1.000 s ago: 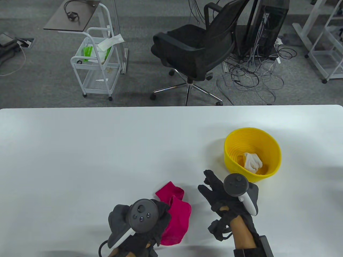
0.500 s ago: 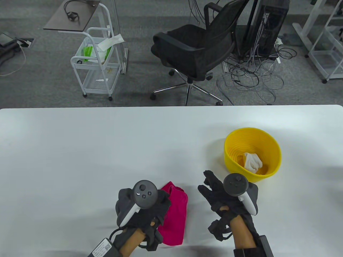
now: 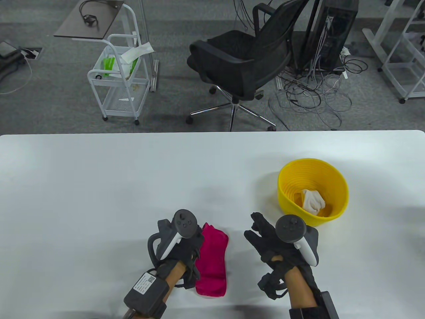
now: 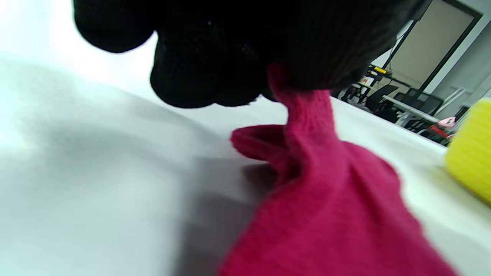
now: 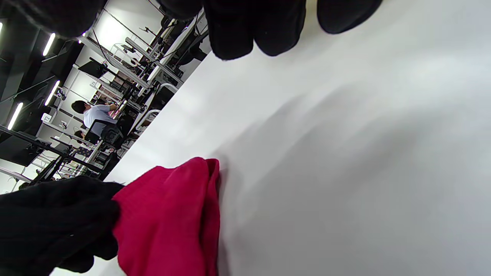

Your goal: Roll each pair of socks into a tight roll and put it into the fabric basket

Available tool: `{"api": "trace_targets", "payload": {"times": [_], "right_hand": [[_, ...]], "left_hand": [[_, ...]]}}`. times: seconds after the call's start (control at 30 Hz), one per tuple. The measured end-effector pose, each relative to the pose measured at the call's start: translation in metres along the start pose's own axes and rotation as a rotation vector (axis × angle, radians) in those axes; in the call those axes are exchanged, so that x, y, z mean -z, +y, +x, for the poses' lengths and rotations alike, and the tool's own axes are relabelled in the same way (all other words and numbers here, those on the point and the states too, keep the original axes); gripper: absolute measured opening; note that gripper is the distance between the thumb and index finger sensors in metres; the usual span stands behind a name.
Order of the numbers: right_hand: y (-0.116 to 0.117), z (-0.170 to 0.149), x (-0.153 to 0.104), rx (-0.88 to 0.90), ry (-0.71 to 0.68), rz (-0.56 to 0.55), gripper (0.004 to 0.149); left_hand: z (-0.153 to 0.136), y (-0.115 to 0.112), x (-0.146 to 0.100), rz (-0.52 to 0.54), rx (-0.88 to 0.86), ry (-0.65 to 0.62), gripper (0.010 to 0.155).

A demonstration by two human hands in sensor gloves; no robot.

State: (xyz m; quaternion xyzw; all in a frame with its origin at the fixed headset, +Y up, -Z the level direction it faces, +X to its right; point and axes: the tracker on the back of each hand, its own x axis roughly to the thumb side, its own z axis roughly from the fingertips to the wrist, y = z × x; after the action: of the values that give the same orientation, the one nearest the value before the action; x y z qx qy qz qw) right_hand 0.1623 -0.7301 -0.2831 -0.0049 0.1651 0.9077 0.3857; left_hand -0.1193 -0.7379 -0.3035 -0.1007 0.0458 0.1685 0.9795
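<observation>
A magenta sock pair [image 3: 212, 261] lies near the table's front edge, folded into a narrow strip. My left hand [image 3: 186, 247] pinches its left edge; in the left wrist view the fabric [image 4: 326, 191] rises into the curled fingers [image 4: 215, 61]. My right hand [image 3: 265, 237] hovers just right of the sock with fingers straight, holding nothing. The yellow basket [image 3: 338, 186] stands to the right, beyond that hand, with a white sock roll [image 3: 312, 201] inside. In the right wrist view the sock [image 5: 172, 218] lies at lower left beside the other glove [image 5: 53, 226].
The white table [image 3: 132, 179] stretches far to the left and back. Beyond its far edge stand a black office chair [image 3: 242, 59], a white wire cart [image 3: 116, 83] and tangled cables [image 3: 315, 96] on the floor.
My left hand has moved up and rightward, turning over and folding the sock pair from a spread shape into a narrow strip. The right hand has stayed almost still.
</observation>
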Motion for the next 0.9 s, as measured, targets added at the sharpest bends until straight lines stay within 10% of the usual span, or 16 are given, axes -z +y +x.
{"api": "trace_targets", "payload": {"times": [0.27,0.43,0.9], "right_hand": [[0.004,0.005,-0.002,-0.035,-0.012,0.035,0.08],[0.006,0.019,-0.01,-0.083,-0.075,0.034,0.079],[0.035,0.059,-0.029,-0.295,-0.218,0.165,0.054]], "left_hand": [[0.001,-0.007,0.005,0.1,0.25,0.002,0.053],[-0.012,0.014,-0.007,0.095,0.083,-0.032,0.06],[-0.019,0.026,-0.073,-0.226,-0.133,-0.366,0.047]]}}
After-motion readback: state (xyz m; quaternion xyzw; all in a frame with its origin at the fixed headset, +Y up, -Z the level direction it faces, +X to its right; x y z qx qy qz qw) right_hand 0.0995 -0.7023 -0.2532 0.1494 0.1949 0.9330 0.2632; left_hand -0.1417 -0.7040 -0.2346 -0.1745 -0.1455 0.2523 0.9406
